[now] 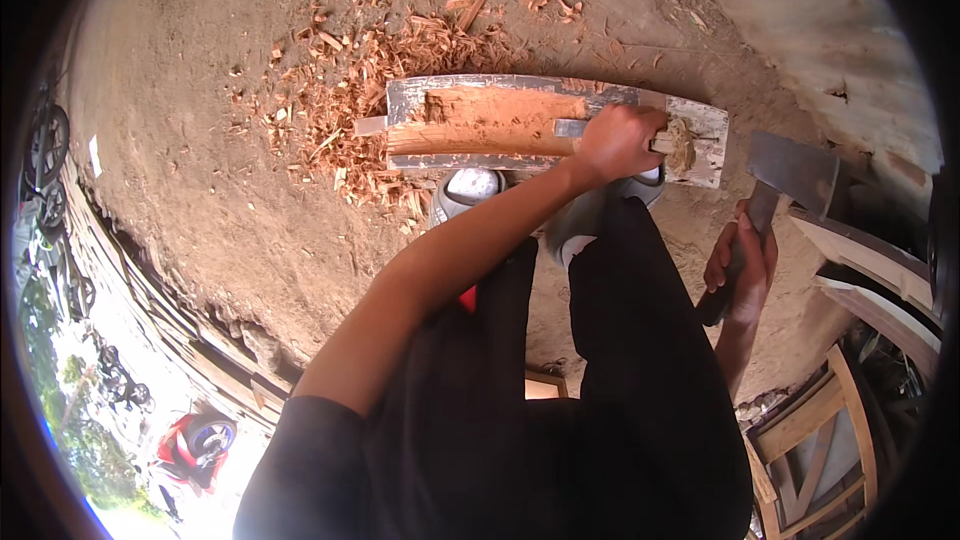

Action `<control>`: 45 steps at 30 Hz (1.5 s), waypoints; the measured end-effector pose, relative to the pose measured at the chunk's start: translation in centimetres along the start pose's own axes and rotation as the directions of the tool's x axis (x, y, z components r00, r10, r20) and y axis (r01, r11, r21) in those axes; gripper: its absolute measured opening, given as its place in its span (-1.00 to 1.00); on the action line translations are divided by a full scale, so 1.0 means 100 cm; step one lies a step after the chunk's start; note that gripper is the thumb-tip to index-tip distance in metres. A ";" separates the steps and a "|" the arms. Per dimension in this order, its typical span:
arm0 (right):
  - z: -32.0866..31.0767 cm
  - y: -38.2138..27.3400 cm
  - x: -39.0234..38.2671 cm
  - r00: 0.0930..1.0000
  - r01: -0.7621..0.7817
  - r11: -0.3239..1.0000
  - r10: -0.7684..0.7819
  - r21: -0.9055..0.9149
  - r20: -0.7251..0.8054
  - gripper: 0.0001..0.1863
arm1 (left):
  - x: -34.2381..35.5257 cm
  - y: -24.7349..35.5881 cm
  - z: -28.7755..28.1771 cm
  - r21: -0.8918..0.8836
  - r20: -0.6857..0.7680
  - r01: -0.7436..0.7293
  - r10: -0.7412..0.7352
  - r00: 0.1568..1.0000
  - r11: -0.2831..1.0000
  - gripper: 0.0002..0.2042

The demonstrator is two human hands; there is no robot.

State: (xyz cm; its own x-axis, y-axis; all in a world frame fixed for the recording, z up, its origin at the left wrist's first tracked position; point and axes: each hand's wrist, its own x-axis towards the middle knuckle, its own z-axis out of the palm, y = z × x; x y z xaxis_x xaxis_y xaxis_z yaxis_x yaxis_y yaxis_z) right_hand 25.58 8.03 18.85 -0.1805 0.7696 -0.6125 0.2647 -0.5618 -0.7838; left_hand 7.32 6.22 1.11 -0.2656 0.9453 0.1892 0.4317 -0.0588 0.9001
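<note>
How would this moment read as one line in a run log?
left hand: grips wooden beam | right hand: holds hatchet raised | wood chips on dirt

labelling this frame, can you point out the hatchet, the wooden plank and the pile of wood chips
hatchet (795,172), head view, on the flat of its metal blade
wooden plank (490,120), head view, on the freshly cut reddish middle
pile of wood chips (350,90), head view, on the dense heap left of the plank
</note>
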 end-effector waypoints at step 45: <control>-0.017 0.015 0.006 0.995 -0.051 0.997 0.056 -0.064 0.086 -0.62 | -0.006 -0.003 0.000 0.067 0.045 -0.046 0.044 0.998 0.997 -0.76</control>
State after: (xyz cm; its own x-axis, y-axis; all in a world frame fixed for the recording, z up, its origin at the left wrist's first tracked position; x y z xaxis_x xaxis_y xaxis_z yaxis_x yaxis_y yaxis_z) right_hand 27.48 8.23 17.47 -0.2464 0.7076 -0.6623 0.3339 -0.5795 -0.7434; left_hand 7.40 5.69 0.75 -0.2075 0.9554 0.2103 0.5004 -0.0811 0.8620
